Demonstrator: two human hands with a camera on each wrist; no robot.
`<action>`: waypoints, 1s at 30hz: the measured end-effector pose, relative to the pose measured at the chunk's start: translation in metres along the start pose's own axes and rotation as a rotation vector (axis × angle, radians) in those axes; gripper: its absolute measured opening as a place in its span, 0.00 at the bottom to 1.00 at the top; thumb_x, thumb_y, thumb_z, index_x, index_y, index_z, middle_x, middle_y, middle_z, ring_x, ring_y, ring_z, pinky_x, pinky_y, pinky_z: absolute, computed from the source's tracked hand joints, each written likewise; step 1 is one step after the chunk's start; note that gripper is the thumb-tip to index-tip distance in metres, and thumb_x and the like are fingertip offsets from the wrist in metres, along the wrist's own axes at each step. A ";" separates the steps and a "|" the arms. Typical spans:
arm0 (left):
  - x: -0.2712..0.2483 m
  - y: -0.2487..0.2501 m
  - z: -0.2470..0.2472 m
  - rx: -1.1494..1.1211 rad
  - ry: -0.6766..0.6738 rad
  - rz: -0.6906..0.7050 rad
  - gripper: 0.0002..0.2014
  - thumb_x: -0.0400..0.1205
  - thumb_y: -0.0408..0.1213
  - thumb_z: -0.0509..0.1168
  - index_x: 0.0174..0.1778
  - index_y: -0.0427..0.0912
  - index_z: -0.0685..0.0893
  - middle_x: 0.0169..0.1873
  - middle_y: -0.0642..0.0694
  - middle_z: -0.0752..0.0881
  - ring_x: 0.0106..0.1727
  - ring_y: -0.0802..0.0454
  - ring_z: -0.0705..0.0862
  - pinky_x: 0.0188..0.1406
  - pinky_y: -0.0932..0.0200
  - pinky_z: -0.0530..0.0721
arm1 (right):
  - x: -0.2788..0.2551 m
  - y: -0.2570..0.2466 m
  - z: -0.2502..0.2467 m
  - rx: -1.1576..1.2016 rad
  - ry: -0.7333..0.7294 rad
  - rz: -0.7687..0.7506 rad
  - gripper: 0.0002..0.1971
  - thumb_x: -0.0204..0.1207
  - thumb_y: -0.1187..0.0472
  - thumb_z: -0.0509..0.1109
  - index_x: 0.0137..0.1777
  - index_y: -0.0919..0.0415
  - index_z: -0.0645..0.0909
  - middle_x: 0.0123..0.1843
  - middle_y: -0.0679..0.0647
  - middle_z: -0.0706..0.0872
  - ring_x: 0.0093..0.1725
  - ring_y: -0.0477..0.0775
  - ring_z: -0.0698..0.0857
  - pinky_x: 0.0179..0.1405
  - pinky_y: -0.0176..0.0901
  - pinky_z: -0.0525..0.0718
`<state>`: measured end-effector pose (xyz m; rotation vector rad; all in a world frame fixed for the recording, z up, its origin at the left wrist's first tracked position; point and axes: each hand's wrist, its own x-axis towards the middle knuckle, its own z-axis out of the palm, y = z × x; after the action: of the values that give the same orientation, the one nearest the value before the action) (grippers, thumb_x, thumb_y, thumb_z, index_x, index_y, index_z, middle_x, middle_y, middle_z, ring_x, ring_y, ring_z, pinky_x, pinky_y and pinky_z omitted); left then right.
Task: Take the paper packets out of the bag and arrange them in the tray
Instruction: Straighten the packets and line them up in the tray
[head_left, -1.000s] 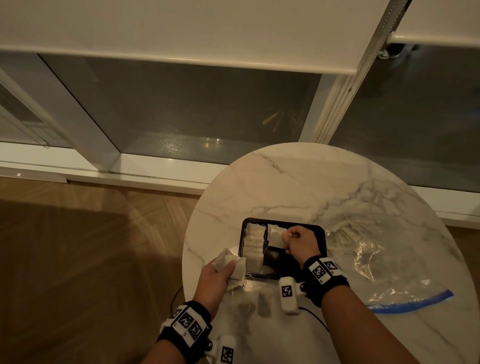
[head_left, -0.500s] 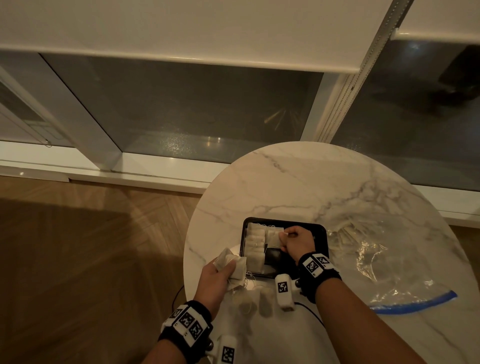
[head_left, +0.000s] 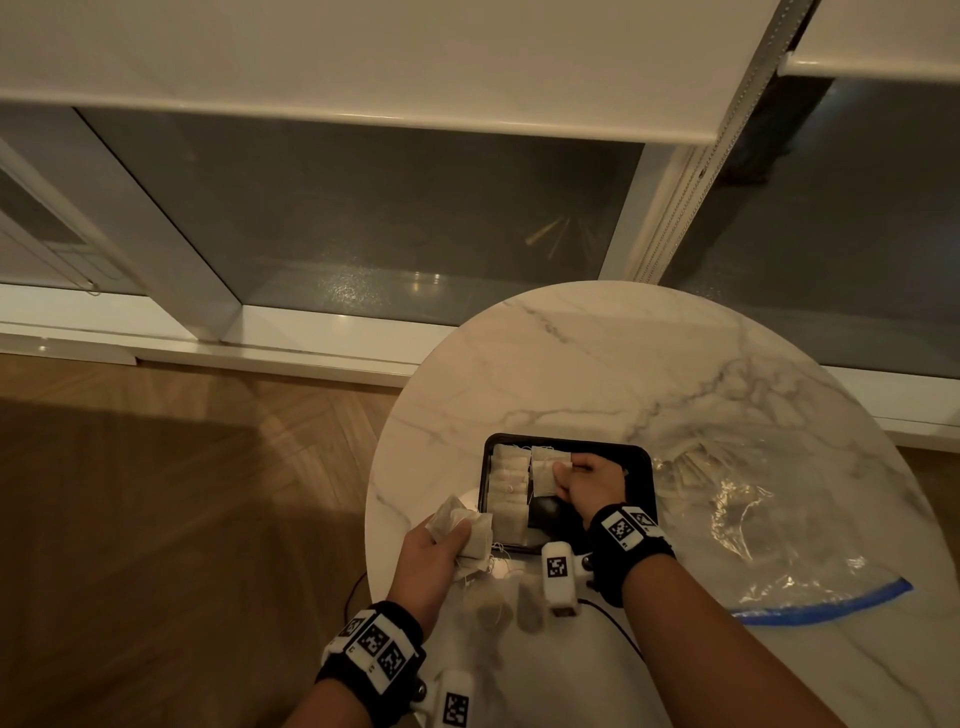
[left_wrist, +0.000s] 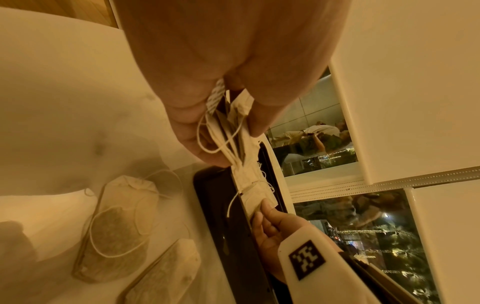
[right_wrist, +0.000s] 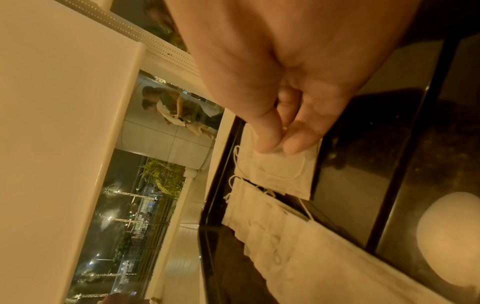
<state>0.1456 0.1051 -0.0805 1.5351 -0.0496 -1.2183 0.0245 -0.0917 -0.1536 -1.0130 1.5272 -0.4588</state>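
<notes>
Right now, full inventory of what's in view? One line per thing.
tray: one, black, on the table in front of the person
packets in tray: a column, off-white, along its left side; count unclear
packet: one, off-white, pinched by right hand, second column, far end
packets on table: two visible, beige, near the tray's front edge
bag: one, clear with blue zip strip, right of tray, packets still inside
table: one, round, white marble
floor: brown wood
window blinds: white, lowered
left hand: holds a bunch of packets, left of tray
right hand: over tray
</notes>
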 end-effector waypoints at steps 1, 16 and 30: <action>0.000 0.000 0.000 0.005 0.002 0.002 0.09 0.87 0.32 0.66 0.59 0.34 0.87 0.51 0.27 0.90 0.45 0.37 0.90 0.42 0.45 0.92 | 0.000 0.000 0.000 -0.023 0.015 -0.022 0.10 0.75 0.67 0.77 0.55 0.65 0.85 0.43 0.56 0.87 0.40 0.54 0.86 0.50 0.51 0.89; 0.003 -0.003 0.000 0.010 0.004 0.015 0.09 0.87 0.32 0.66 0.60 0.36 0.87 0.53 0.27 0.89 0.54 0.29 0.89 0.53 0.34 0.89 | 0.000 0.002 0.005 -0.199 -0.023 -0.129 0.09 0.76 0.61 0.76 0.54 0.61 0.87 0.47 0.54 0.89 0.48 0.53 0.88 0.57 0.49 0.87; 0.005 -0.005 -0.001 0.051 0.024 0.017 0.08 0.85 0.35 0.69 0.57 0.37 0.89 0.52 0.32 0.91 0.59 0.30 0.88 0.61 0.30 0.86 | -0.005 0.001 0.003 -0.164 -0.022 -0.105 0.15 0.71 0.68 0.79 0.57 0.59 0.84 0.51 0.54 0.90 0.52 0.54 0.89 0.61 0.55 0.87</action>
<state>0.1457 0.1045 -0.0872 1.5905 -0.0780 -1.1926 0.0267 -0.0862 -0.1521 -1.2263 1.5149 -0.3993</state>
